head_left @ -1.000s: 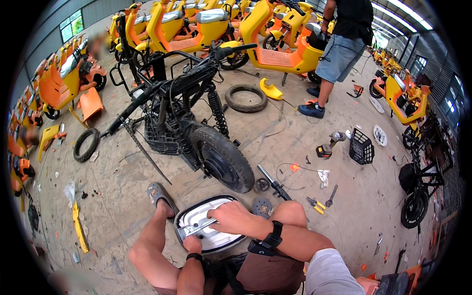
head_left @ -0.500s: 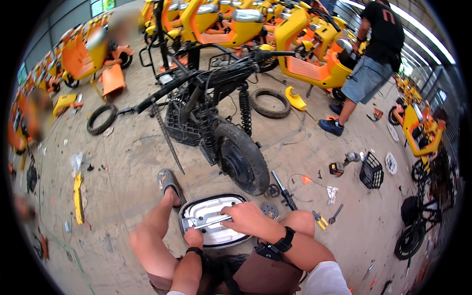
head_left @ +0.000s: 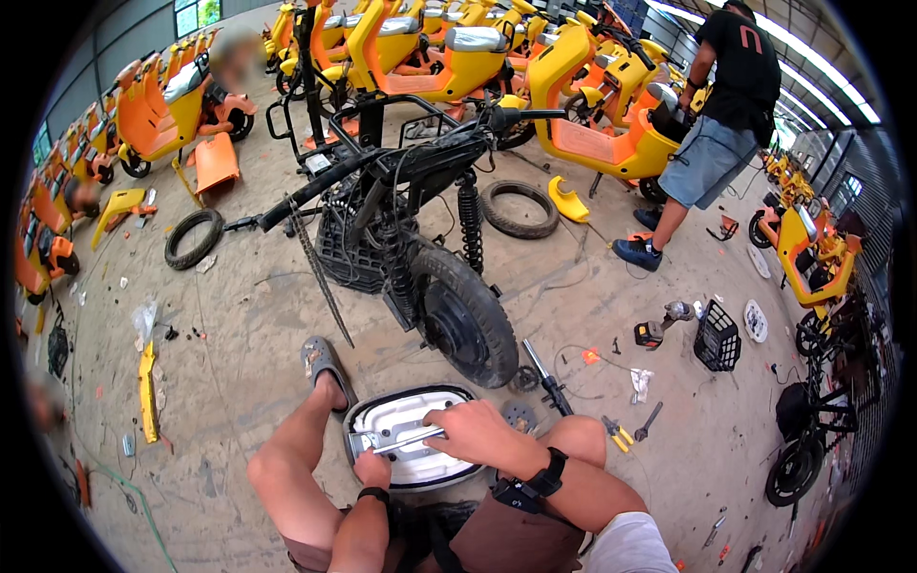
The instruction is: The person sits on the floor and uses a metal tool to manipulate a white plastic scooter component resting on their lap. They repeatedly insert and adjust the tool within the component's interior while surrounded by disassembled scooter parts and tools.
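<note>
Between my knees a scooter seat (head_left: 457, 472) lies upside down, its white moulded underside facing up inside a dark rim. A slim silver rod-shaped tool (head_left: 409, 441) spans it at a slight slant. My right hand (head_left: 475, 435) is closed around the tool's right end. My left hand (head_left: 373, 468) is closed at the other end, beside a metal bracket (head_left: 359, 443) on the seat's left part. The fingertips there are partly hidden, and I cannot tell what kind of tool end sits at the bracket.
A stripped black scooter frame (head_left: 382, 201) with its wheel (head_left: 468, 315) stands just ahead. To the right lie a shock absorber (head_left: 546, 375), pliers (head_left: 618, 434), a wrench (head_left: 649, 421), a cordless power tool (head_left: 659, 327) and a black basket (head_left: 718, 336). A person (head_left: 726, 115) works at a yellow scooter (head_left: 611, 134).
My head view has shifted slightly. Both hands stay on the silver tool over the seat, in nearly the same pose. The other person's arm has moved slightly at the scooter.
</note>
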Tool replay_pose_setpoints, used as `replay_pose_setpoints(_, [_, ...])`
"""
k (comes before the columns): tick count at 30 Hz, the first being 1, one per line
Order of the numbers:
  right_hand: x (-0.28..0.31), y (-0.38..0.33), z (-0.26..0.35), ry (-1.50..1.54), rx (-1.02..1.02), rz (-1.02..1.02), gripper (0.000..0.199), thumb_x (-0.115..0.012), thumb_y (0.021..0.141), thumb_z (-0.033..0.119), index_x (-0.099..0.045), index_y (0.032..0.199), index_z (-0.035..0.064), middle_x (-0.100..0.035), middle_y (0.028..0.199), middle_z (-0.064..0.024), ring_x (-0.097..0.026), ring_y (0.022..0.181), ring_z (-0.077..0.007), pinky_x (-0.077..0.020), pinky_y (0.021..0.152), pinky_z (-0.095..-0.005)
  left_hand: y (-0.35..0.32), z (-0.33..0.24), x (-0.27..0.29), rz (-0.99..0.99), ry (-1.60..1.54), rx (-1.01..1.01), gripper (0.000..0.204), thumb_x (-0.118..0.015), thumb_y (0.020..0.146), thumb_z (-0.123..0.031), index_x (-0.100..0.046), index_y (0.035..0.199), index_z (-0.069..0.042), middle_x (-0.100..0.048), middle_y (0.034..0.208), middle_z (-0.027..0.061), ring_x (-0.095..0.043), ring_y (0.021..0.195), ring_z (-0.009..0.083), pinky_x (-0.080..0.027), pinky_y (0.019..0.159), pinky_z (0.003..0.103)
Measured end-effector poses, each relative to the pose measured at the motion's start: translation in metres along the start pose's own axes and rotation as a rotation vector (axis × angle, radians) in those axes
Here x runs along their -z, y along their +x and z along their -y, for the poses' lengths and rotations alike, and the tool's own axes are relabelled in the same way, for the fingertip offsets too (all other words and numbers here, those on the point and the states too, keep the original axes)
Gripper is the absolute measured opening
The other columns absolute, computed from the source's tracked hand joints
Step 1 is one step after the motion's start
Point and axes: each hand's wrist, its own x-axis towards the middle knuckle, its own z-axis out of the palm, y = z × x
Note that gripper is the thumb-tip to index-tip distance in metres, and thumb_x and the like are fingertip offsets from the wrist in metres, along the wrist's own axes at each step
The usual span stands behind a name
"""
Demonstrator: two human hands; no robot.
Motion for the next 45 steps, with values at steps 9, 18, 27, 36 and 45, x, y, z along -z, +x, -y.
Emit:
replay_pose_setpoints(9, [0.002, 0.000, 0.001, -0.008, -0.022, 0.037, 0.033, -0.067, 0.084, 0.036, -0.069, 0.105, 0.0101, -0.069, 0.078, -0.0143, -0.067, 0.077, -0.0343, -0.0511, 0.067, -0.0453, 0.001, 0.002, -0.005, -0.075, -0.003, -0.047, 0.018, -0.059, 0.080, -0.014, -0.071, 0.091, -0.005, -0.070, 0.088, 0.0190, -0.068, 0.085, 0.0394, -0.054, 0.078, 0.048])
replay_pose_setpoints(18, [0.003, -0.002, 0.001, 0.050, -0.036, 0.000, 0.028, -0.069, 0.080, 0.031, -0.069, 0.096, 0.0085, -0.068, 0.076, -0.0165, -0.067, 0.077, -0.0353, -0.0512, 0.067, -0.0460, 0.001, -0.004, 0.005, 0.005, 0.076, -0.046, 0.019, -0.057, 0.086, -0.017, -0.071, 0.091, -0.005, -0.071, 0.090, 0.0182, -0.069, 0.088, 0.0364, -0.055, 0.079, 0.047])
replay_pose_setpoints(27, [0.005, -0.005, 0.000, 0.017, -0.032, 0.020, 0.032, -0.068, 0.083, 0.035, -0.070, 0.102, 0.0093, -0.069, 0.078, -0.0156, -0.067, 0.077, -0.0346, -0.0512, 0.068, -0.0455, -0.001, -0.002, 0.000, -0.031, 0.070, -0.048, 0.019, -0.062, 0.083, -0.018, -0.068, 0.091, -0.002, -0.070, 0.092, 0.0191, -0.069, 0.088, 0.0382, -0.055, 0.078, 0.048])
replay_pose_setpoints(36, [0.001, -0.004, -0.003, -0.004, 0.026, -0.010, 0.034, -0.069, 0.082, 0.035, -0.070, 0.104, 0.0091, -0.070, 0.082, -0.0158, -0.068, 0.080, -0.0340, -0.0520, 0.069, -0.0451, -0.006, -0.003, 0.004, -0.052, 0.157, -0.044, 0.017, -0.061, 0.084, -0.017, -0.071, 0.089, -0.003, -0.072, 0.089, 0.0162, -0.070, 0.084, 0.0347, -0.057, 0.076, 0.045])
replay_pose_setpoints(45, [-0.002, -0.003, 0.001, 0.048, 0.071, -0.032, 0.032, -0.069, 0.081, 0.033, -0.069, 0.103, 0.0094, -0.069, 0.082, -0.0189, -0.067, 0.082, -0.0376, -0.0515, 0.071, -0.0482, -0.016, -0.017, 0.019, -0.095, 0.049, -0.048, 0.019, -0.071, 0.075, -0.020, -0.072, 0.085, -0.003, -0.071, 0.087, 0.0182, -0.070, 0.085, 0.0368, -0.055, 0.077, 0.047])
